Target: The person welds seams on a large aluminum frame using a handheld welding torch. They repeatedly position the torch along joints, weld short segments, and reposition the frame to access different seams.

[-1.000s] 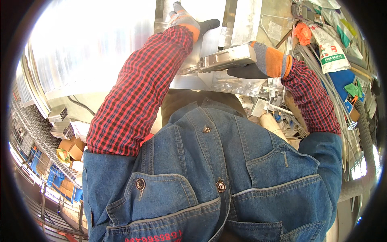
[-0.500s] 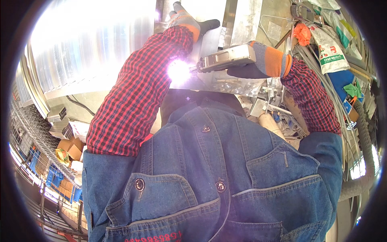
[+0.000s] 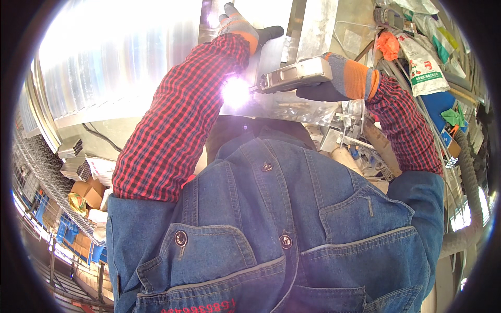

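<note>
The pale handheld tool (image 3: 297, 76) sits above the metal sheet (image 3: 271, 61), dazzling light (image 3: 236, 93) right at its tip! The right hand (image 3: 338, 78) wraps its rear; leftward, the left hand (image 3: 242, 28) is spread, thumb wide.

The pale desk (image 3: 348, 25) carries metalwork. A wide, ribbed metal panel (image 3: 120, 78) covers its left part, washed out by glare toward the far end. Right of it lie a bright strip (image 3: 270, 57), a darker bar (image 3: 296, 23) and another flat silvery strip (image 3: 319, 31), side by side. A shiny sheet (image 3: 305, 110) lies near the front edge. A small squarish plate (image 3: 352, 39) rests farther right, apart from the strips.
</note>
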Demonstrator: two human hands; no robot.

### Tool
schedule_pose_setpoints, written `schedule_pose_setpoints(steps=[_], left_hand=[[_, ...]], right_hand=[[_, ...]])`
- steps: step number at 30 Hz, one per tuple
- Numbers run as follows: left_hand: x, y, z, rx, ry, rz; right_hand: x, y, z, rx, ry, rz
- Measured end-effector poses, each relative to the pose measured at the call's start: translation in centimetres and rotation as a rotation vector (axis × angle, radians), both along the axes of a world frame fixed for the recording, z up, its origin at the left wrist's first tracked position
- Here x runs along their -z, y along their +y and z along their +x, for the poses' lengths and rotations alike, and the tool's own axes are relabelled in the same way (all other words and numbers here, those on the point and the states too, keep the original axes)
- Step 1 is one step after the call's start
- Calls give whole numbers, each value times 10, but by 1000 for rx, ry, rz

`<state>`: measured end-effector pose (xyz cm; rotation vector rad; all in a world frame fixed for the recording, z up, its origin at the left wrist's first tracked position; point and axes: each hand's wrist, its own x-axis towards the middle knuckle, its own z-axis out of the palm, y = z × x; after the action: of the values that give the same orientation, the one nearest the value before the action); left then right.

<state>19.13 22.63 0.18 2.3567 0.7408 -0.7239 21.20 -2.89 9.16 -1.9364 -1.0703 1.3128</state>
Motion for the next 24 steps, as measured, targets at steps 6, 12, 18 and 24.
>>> schedule_pose_setpoints(steps=[6, 12, 18, 24], left_hand=[[-4, -1, 0, -3, 22, 2], [-8, -3, 2, -8, 51, -1], [-13, -8, 8, -7, 85, 10], [-21, -7, 6, -11, 104, -24]], right_hand=[[-12, 9, 7, -73, -45, -8], [-40, 30, 10, -107, -70, -125], [-41, 40, 11, -191, -193, -85], [-24, 36, 17, -352, -447, -61]])
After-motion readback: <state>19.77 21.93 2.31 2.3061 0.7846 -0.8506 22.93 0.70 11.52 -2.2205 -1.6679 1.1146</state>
